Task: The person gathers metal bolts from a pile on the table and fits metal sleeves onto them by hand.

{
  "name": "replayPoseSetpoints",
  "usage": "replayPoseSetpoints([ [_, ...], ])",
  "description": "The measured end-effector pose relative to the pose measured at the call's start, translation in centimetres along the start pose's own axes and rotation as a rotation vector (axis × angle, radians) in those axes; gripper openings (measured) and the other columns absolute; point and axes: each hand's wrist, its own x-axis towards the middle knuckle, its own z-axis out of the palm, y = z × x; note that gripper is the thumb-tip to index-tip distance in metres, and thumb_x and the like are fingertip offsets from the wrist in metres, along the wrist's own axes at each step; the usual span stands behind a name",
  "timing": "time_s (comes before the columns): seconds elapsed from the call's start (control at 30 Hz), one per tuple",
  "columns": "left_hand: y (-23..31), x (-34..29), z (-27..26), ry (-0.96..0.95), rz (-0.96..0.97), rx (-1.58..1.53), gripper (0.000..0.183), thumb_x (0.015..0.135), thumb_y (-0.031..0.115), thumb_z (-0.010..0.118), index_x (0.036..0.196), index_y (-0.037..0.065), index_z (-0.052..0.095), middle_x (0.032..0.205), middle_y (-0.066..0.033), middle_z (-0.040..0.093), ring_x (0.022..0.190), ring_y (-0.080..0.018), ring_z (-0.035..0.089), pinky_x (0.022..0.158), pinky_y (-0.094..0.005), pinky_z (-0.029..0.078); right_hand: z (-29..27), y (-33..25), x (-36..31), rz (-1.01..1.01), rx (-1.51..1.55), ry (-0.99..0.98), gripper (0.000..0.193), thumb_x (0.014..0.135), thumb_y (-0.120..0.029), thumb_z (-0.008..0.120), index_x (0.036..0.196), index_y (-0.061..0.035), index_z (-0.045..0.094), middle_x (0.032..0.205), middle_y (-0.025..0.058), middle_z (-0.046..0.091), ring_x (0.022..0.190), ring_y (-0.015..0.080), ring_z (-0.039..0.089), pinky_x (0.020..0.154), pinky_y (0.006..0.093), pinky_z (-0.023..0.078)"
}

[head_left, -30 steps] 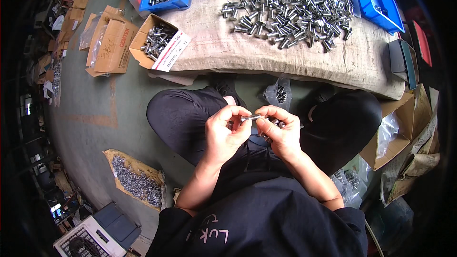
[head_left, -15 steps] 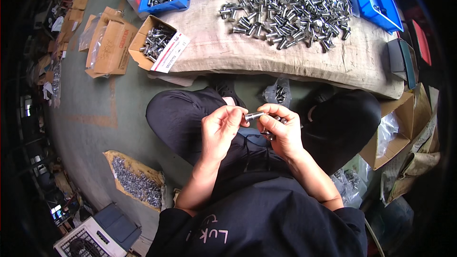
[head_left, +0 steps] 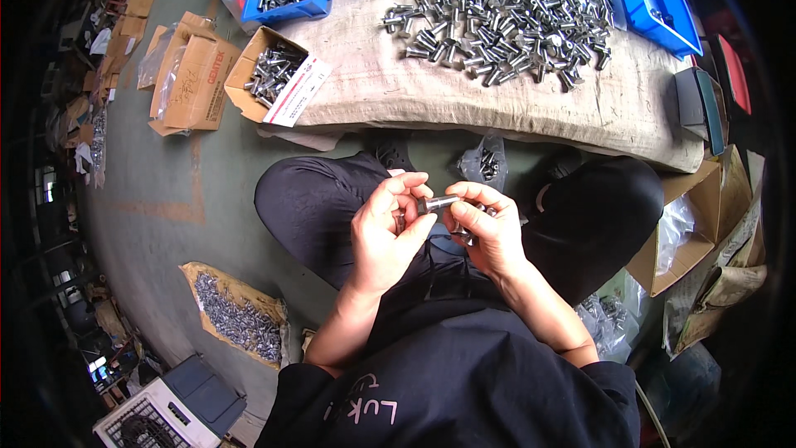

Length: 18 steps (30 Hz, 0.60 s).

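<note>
Between my two hands, above my lap, lies a shiny metal bolt [head_left: 441, 202], nearly level, its head toward the left. My left hand [head_left: 381, 236] curls its fingers at the head end, thumb stretched along below it; a small metallic bit shows among these fingers, too small to name. My right hand [head_left: 497, 236] pinches the other end of the bolt between thumb and forefinger. More bolts [head_left: 466, 237] are tucked under the curled fingers of that hand, partly hidden.
Ahead, a cloth-covered surface [head_left: 356, 75] bears a large pile of bolts [head_left: 506, 17]. Blue bins [head_left: 319, 4] and an open carton of bolts [head_left: 274, 75] stand around it. A plastic bag of bolts [head_left: 485, 162] lies beyond my hands; a tray of small parts [head_left: 236, 315] sits on the floor at left.
My left fingers have loosened and lifted, and the thumb has dropped below the bolt, baring more of its head. My right hand has barely moved and keeps its pinch.
</note>
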Motion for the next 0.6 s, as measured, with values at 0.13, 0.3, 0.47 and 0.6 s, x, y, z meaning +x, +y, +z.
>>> replayPoseSetpoints([
  [0.13,-0.7,-0.2,-0.1,-0.029,0.111,0.07,0.042,0.069,-0.013,0.06,0.108,-0.001,0.052,0.088,-0.0028,0.055,0.065,-0.0026,0.045,0.054,-0.0153,0.04,0.0,-0.2,0.0,0.05,0.056,-0.01,0.022,0.077,-0.01,0.065,0.097,-0.0004,0.061,0.07,0.0051,0.059,0.058,0.0083,0.053,0.048,0.0195,0.039],
  [0.3,-0.2,-0.2,0.6,-0.111,0.06,-0.022,0.046,0.069,-0.016,0.057,0.112,-0.003,0.048,0.091,-0.0026,0.052,0.073,-0.0062,0.045,0.064,-0.0179,0.04,-0.3,0.1,0.4,0.125,0.167,-0.039,0.02,0.079,-0.015,0.063,0.094,-0.0018,0.059,0.073,0.0059,0.059,0.06,0.011,0.054,0.047,0.0208,0.041],
  [0.47,-1.0,0.1,0.2,0.025,-0.117,-0.546,0.027,0.088,0.001,0.044,0.113,-0.004,0.05,0.095,-0.0075,0.054,0.079,-0.0094,0.05,0.072,-0.0246,0.046,-0.9,-0.1,1.3,0.092,0.489,-0.156,0.019,0.08,-0.019,0.06,0.079,-0.0028,0.049,0.081,0.0104,0.054,0.072,0.0216,0.056,0.048,0.0333,0.052],
  [0.6,-1.2,0.6,0.2,0.121,-0.112,-0.618,0.03,0.089,-0.001,0.038,0.117,-0.004,0.048,0.097,-0.0085,0.053,0.082,-0.0112,0.05,0.087,-0.0358,0.046,-2.0,0.6,1.4,0.163,0.276,-0.184,0.012,0.082,-0.014,0.059,0.083,-0.0038,0.053,0.071,0.0099,0.057,0.058,0.018,0.057,0.042,0.0257,0.047],
])
